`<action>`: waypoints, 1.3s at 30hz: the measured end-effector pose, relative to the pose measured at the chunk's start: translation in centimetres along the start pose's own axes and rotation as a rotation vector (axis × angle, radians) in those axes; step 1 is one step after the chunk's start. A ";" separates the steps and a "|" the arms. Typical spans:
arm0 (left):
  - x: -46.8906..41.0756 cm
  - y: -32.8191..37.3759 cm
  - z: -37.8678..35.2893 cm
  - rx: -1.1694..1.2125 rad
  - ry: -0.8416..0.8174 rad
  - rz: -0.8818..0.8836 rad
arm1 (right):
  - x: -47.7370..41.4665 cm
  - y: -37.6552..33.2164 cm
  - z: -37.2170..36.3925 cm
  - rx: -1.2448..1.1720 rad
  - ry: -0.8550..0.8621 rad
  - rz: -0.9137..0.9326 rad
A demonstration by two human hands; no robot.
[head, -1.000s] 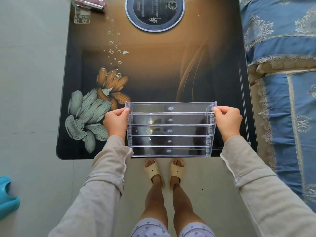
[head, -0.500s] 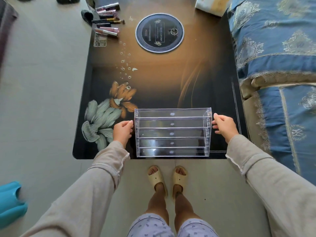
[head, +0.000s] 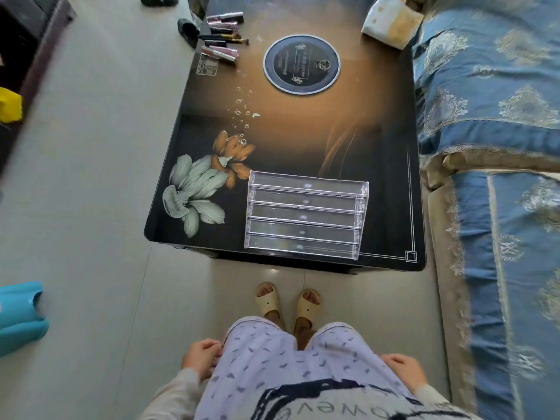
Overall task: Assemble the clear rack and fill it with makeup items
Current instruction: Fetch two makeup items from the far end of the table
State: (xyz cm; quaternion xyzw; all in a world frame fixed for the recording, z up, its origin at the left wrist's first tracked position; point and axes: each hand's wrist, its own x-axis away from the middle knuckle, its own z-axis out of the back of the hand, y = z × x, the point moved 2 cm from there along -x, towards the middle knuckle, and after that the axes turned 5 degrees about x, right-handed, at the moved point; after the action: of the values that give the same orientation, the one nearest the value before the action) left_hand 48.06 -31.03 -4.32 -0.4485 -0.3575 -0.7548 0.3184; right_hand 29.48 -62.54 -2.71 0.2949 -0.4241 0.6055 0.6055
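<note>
The clear stepped rack [head: 304, 214] stands by itself near the front edge of the dark table [head: 303, 137], its several tiers holding nothing. Several makeup items [head: 222, 36], tubes and brushes, lie in a cluster at the table's far left corner. My left hand [head: 201, 359] hangs at my left hip with loosely curled fingers and holds nothing. My right hand [head: 404, 369] hangs at my right hip, also holding nothing. Both hands are well back from the table.
A round dark disc [head: 301, 64] lies in the far middle of the table and a white and yellow pack [head: 391, 21] sits at the far right corner. A blue patterned sofa [head: 497, 147] borders the right side. A blue plastic object [head: 19, 316] lies on the floor at left.
Both hands have let go of the rack's sides and dropped back to my hips. The rack stays on the table. The view has pulled back and up.
</note>
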 end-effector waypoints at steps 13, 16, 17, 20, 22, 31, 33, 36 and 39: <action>2.6 -7.4 0.3 0.529 0.178 0.058 | -3.3 -13.3 -4.7 0.600 -0.154 0.356; 3.6 -11.5 0.5 0.612 0.217 0.148 | 0.0 -17.6 -8.8 0.678 -0.231 0.517; 3.9 -12.7 0.7 0.646 0.230 0.174 | 1.0 -18.7 -10.1 0.690 -0.262 0.561; 4.3 -16.2 1.4 0.734 0.251 0.235 | 3.9 -21.1 -13.6 0.732 -0.340 0.650; 4.4 -18.2 2.0 0.754 0.255 0.269 | 5.5 -21.9 -15.8 0.715 -0.387 0.652; 2.1 -22.8 11.3 0.795 0.253 0.325 | 8.3 -22.5 -25.0 0.768 -0.342 0.560; 1.0 -23.0 15.6 0.787 0.284 0.302 | 8.1 -22.4 -26.3 0.769 -0.285 0.526; -0.6 -22.3 22.2 0.780 0.333 0.256 | 7.7 -22.1 -28.0 0.723 -0.228 0.472; -1.8 -20.4 27.8 0.800 0.358 0.214 | 7.6 -22.7 -29.0 0.711 -0.167 0.456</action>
State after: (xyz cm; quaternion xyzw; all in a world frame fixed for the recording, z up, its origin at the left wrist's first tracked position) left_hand 44.91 3.31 -1.67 -0.1868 -0.5120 -0.5855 0.6001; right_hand 55.60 -35.71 -6.05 0.4321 -0.2909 0.8062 0.2805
